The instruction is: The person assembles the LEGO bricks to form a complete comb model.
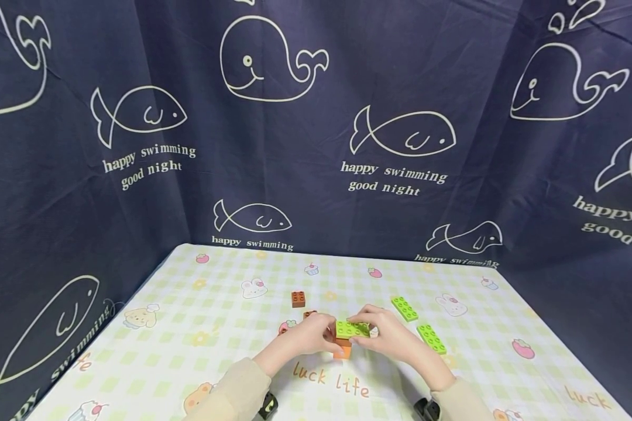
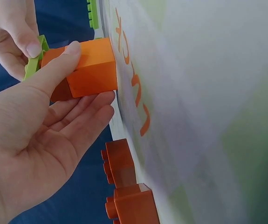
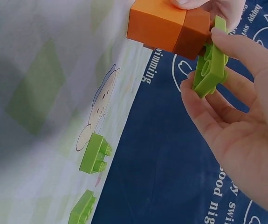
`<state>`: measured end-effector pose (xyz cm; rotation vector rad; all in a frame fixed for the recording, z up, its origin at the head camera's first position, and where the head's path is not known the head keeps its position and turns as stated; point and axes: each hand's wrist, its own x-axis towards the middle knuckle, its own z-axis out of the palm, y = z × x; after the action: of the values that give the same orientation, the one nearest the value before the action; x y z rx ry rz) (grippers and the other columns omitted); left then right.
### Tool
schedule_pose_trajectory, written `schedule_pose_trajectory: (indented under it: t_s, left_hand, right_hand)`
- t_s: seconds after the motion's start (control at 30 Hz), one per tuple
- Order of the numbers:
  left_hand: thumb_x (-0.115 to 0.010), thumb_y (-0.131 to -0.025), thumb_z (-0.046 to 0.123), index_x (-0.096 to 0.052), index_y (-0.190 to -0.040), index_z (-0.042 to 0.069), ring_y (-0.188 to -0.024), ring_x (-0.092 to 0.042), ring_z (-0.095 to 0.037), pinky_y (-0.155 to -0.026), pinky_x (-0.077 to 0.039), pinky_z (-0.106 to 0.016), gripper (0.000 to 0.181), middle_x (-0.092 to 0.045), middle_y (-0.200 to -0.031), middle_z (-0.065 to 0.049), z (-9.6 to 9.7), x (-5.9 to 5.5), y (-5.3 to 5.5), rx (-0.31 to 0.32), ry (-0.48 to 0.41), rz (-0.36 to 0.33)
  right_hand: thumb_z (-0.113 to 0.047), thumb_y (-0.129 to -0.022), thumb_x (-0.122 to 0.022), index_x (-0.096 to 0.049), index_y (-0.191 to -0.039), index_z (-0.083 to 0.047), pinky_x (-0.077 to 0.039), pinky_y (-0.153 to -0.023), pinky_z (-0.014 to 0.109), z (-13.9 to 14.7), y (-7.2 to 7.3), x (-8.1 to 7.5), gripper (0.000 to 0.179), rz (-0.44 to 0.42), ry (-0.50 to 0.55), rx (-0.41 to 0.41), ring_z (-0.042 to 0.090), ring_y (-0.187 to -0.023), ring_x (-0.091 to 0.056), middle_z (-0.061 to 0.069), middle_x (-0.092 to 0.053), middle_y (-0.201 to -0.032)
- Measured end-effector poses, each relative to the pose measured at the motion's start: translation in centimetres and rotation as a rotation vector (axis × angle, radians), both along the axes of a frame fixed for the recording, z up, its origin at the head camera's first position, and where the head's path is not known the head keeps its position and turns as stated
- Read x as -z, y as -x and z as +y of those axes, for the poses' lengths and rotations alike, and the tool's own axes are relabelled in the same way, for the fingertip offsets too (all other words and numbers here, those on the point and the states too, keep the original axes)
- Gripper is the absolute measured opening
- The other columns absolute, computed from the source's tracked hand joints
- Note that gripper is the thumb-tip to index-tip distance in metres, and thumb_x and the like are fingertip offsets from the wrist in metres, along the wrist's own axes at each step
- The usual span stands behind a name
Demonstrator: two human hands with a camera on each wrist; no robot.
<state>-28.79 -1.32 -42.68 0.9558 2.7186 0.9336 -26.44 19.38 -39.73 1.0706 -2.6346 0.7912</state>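
Observation:
Over the table's printed lettering stands a small stack, an orange brick below a brown brick. My left hand grips the stack, its thumb lying on the orange brick and its fingers along the opposite side. A flat lime-green studded brick is pinched between the thumb and fingers of my right hand. In the right wrist view this green brick sits at a tilt on top of the brown one, its hollow underside partly showing.
Left of the stack lie loose brown bricks, partly hidden behind my left hand in the head view. Two more lime-green bricks rest right of my right hand. A checked cloth covers the table, and a dark blue curtain hangs behind.

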Motion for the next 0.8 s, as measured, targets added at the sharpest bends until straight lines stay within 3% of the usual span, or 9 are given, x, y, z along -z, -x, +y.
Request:
schedule_pose_trajectory:
  t_s: [0.8]
  left_hand:
    - [-0.079,-0.075,0.028,-0.061,-0.087,0.009,-0.066,-0.053,0.001,-0.062,-0.047,-0.012,0.028,-0.062,-0.078,0.006,0.01,-0.17,-0.05,0.014,-0.005,-0.001]
  right_hand:
    - [-0.025,-0.082,-0.071,-0.068,-0.11,-0.006,-0.053,-0.068,0.023,0.19,0.1,-0.62,0.034,-0.124,-0.034,-0.006,0.007,-0.078,-0.056,-0.003,-0.059,-0.091]
